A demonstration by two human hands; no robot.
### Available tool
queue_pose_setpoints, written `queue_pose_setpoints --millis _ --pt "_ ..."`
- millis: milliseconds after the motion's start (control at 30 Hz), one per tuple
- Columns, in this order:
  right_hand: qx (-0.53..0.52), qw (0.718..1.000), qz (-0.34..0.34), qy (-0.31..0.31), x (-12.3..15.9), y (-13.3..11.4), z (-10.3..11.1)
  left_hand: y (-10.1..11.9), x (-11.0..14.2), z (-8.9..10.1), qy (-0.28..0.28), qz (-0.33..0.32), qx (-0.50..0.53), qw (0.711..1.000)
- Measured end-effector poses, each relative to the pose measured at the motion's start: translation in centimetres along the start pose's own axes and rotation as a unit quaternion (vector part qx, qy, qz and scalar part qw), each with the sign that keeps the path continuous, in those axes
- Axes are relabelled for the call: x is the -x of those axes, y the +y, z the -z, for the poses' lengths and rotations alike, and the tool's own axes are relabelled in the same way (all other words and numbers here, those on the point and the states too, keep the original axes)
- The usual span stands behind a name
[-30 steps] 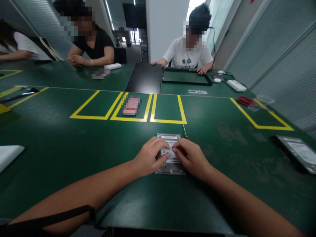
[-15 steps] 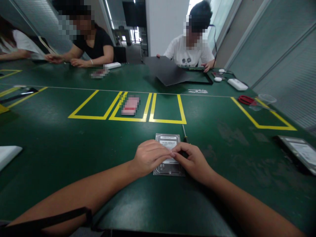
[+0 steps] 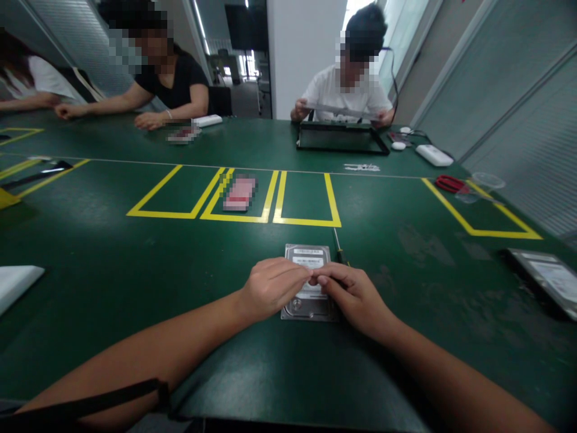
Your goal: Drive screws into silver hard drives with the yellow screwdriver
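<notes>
A silver hard drive (image 3: 306, 252) with white labels lies flat on the green table, its middle covered by my hands. My left hand (image 3: 273, 285) reaches over it from the left, fingers pressed together. From the other side comes my right hand (image 3: 354, 291), thumb and fingers drawn into a pinch. The two sets of fingertips meet above the label. Anything between them is too small or hidden to make out. Just beyond my right hand is a thin screwdriver (image 3: 339, 248), its dark handle partly covered by the hand.
Yellow tape (image 3: 306, 222) marks frames on the table, one around a blurred pink item (image 3: 240, 193). A second hard drive (image 3: 547, 276) lies at right, near a red cable coil (image 3: 451, 183). Across the table, a person handles a sheet (image 3: 342, 111) above a black frame (image 3: 342, 147).
My right fingers have shifted slightly while my hands stay over the hard drive. The person opposite has lifted the dark sheet off the black frame and holds a sheet upright with both hands.
</notes>
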State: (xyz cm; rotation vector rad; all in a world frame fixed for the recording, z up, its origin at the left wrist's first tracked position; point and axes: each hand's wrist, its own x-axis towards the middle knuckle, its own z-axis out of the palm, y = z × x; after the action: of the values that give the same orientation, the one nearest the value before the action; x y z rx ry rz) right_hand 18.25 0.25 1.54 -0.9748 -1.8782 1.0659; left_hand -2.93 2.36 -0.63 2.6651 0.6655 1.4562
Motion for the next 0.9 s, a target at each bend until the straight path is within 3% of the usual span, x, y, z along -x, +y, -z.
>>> queue_pose_setpoints --millis 167,300,400,667,900 --pt "0.103 0.992 0.079 0.000 0.2 0.3 0.0 0.3 0.0 -0.2 -0.001 0.058 -0.011 0.998" --pt "0.300 0.942 0.152 -0.006 1.0 0.7 -0.4 0.3 0.0 -0.3 -0.005 0.114 0.012 0.993" --pt "0.384 0.909 0.161 -0.020 1.7 0.6 -1.0 0.1 -0.1 -0.3 -0.009 0.154 0.022 0.988" --pt "0.437 0.888 0.130 -0.056 2.9 -0.4 -2.0 0.0 0.0 -0.3 0.005 0.225 0.090 0.970" --pt "0.463 0.874 0.137 -0.058 2.9 -0.1 -2.4 0.2 0.2 -0.6 0.019 0.313 0.190 0.930"
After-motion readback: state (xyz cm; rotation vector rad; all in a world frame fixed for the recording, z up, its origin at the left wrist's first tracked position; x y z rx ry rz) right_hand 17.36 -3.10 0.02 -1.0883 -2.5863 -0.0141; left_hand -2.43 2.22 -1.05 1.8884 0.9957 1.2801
